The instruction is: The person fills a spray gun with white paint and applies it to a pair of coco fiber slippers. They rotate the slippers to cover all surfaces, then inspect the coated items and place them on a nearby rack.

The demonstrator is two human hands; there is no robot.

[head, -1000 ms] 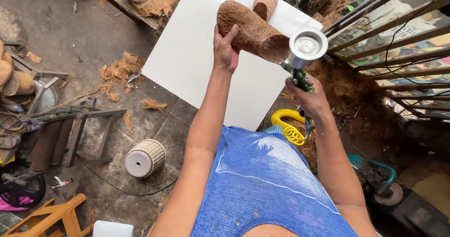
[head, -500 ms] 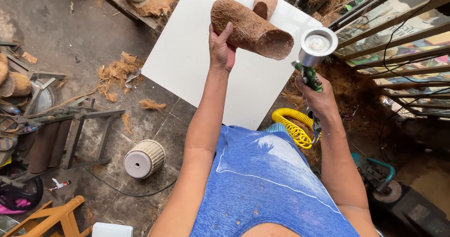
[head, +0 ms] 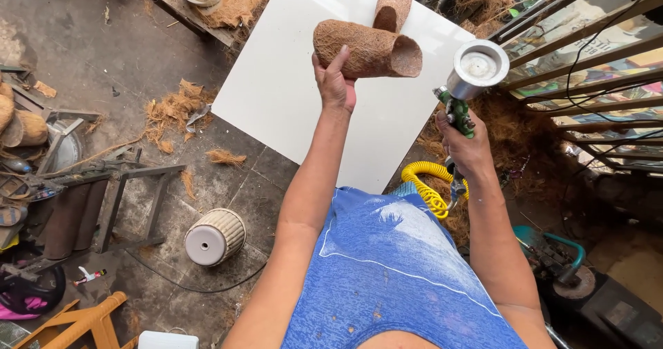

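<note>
Coir tube (head: 369,49) is up in the air over the white board (head: 276,93), your left hand (head: 335,83) clamped round its near end so the open mouth points right at the spray gun (head: 466,86). Your right hand (head: 469,149) is wrapped tight on the gun's grip, cup on top, yellow coiled hose (head: 425,183) trailing down. A second tube (head: 394,2) lies on the board behind, presumably parked out of the way.

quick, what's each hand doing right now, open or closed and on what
Left hand: closed in a grip on the brown fibre tube, held up over the white board.
Right hand: closed on the green spray gun.
</note>
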